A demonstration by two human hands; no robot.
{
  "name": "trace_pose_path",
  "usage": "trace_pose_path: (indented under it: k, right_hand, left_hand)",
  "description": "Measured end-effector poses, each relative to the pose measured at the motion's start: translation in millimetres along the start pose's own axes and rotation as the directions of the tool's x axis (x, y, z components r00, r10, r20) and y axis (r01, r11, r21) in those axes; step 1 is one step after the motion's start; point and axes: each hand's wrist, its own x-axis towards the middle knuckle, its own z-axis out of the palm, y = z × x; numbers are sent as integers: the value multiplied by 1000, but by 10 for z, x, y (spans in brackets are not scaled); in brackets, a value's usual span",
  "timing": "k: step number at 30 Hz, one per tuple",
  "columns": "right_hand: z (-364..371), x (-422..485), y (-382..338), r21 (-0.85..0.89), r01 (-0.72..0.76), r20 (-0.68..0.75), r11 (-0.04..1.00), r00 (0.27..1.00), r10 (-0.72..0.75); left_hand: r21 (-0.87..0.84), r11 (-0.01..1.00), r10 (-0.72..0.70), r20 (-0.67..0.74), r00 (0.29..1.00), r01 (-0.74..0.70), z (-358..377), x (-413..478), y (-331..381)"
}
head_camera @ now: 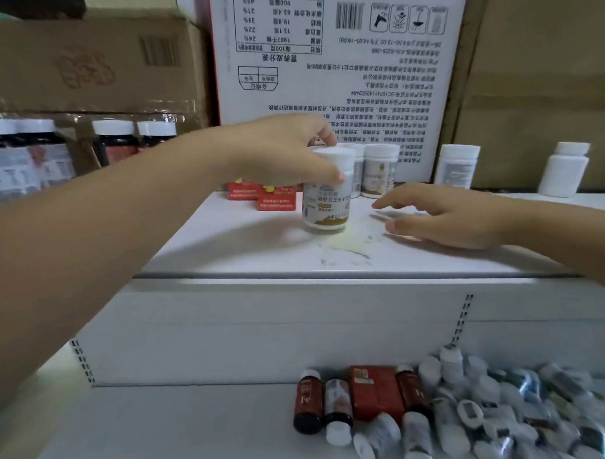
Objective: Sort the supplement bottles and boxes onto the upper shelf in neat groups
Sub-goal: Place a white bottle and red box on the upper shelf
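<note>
Bkgd: white printed carton (334, 58), text upside down, is standing btwn a brown cardboard box (94, 60) w/ barcode at left and a plain brown carton (546, 83) at right, while a yellowish stain (345, 246) is showing in front.

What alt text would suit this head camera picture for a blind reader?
A person's left hand grips a white bottle upright on the upper shelf, near two red boxes; the right hand is open beside it. A heap of bottles lies on the lower shelf.
</note>
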Motion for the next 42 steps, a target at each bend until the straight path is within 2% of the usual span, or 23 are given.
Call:
trace_pose_path:
  k: [4,11,17,22,26,36,38,42]
  right_hand:
    - [-43,-73,322,30,-59,-9,998,998,59]
    - [52,-13,524,66,2,-20,998,1000,-1]
    - [142,84,662,209,15,-36,978,999,-7]
    - [106,66,613,176,29,-35,984,999,-23]
    - [42,-7,552,84,13,-28,996,1000,-11]
    - [15,-81,431,33,5,-92,999,996,-2]
    - [6,-104,409,-28,-2,-149,1000,989,-2]
    - [-51,-164,342,-145,-55,-157,988,987,32]
  left_hand:
    - [80,996,48,20,999,-49,108,317,168]
    - [203,974,106,-35,994,-97,301,659,198]
    - [266,960,119,-79,990,-94,354,725,128]
    - [305,946,138,-82,987,-107,411,746,94]
    - [325,940,136,-83,987,-103,452,758,77]
    - [397,918,104,-181,978,-24,370,451,120]
    - [370,929,76,-124,989,-26,331,235,150]
    - [374,927,-50,160,986,-14,266,-138,88]
